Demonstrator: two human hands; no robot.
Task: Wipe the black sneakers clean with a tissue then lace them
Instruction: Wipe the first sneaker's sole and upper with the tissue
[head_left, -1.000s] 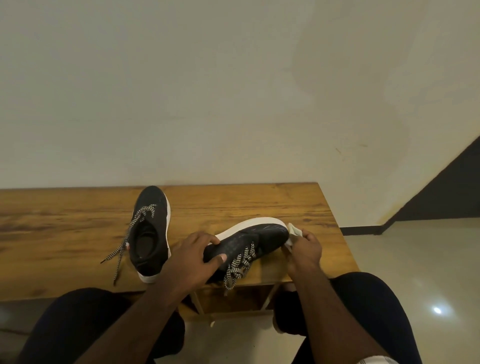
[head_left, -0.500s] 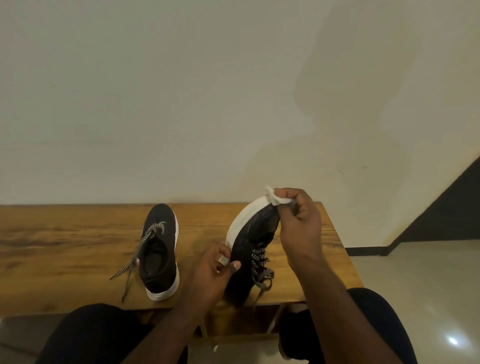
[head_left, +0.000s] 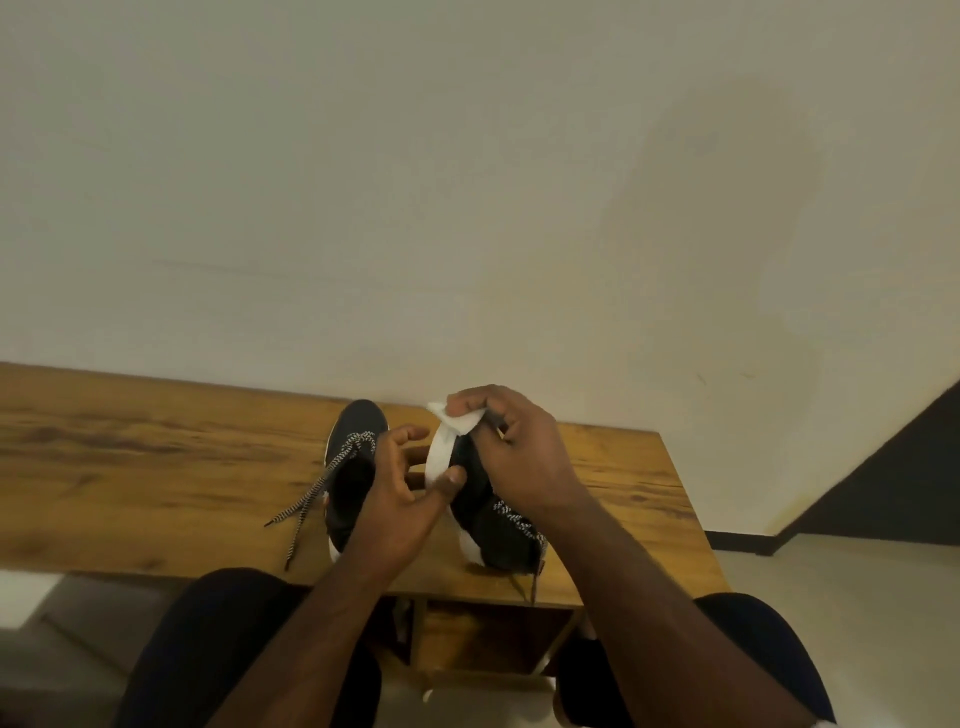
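Observation:
Two black sneakers with white soles are on the wooden table (head_left: 156, 467). One sneaker (head_left: 358, 431) lies flat at the centre, its speckled laces trailing left. The second sneaker (head_left: 493, 530) stands tilted up on its heel, white sole (head_left: 439, 457) facing left. My left hand (head_left: 405, 499) steadies it, thumb pressed on the sole, other fingers spread. My right hand (head_left: 519, 452) pinches a white tissue (head_left: 457, 415) against the toe end of the sole.
The table stands against a plain pale wall (head_left: 467, 208). Its right edge (head_left: 691, 519) ends near a dark baseboard and pale floor. My knees (head_left: 223, 649) in dark trousers are below the table's front edge, beside an open shelf (head_left: 493, 639).
The held sneaker has been raised from lying on its side to standing on its heel. My right hand with the tissue moved up to the toe. My left hand shifted onto the sole.

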